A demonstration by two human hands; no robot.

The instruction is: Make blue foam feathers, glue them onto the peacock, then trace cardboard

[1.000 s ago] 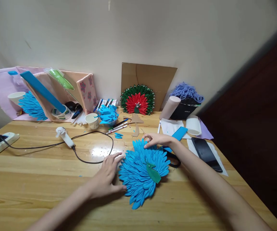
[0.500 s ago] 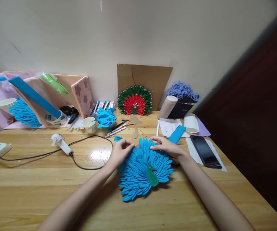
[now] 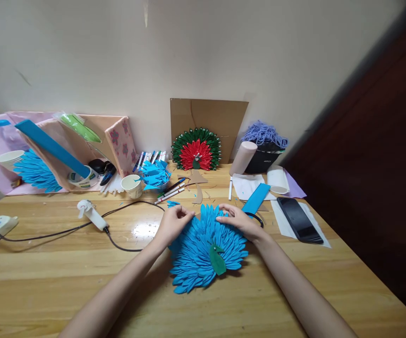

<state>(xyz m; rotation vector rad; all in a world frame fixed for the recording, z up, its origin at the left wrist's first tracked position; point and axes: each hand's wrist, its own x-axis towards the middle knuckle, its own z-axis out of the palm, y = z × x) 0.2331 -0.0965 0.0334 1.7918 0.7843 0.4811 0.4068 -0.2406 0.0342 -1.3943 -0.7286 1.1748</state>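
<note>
In front of me a blue paper peacock (image 3: 196,253), made of layered feather strips, is tilted over the table. A green bird body (image 3: 217,260) is fixed on its front, right of the middle. My left hand (image 3: 175,223) is closed on its upper left edge, thumb and fingers pinching together. At the upper right, my right hand (image 3: 238,220) grips the edge with the thumb across the front feathers; some fingertips are hidden behind it. A few loose blue feathers (image 3: 173,203) lie just beyond my left hand.
A white glue gun (image 3: 93,216) with a black cable lies left. Behind are a paper cup (image 3: 131,186), a pile of blue pieces (image 3: 155,174), markers (image 3: 170,192) and a red-green peacock (image 3: 196,149) against cardboard (image 3: 210,115). Right are a blue strip (image 3: 256,199) and a phone (image 3: 299,219).
The peacock and both hands appear slightly further left in the view, which has itself shifted a little. Both hands keep the same hold.
</note>
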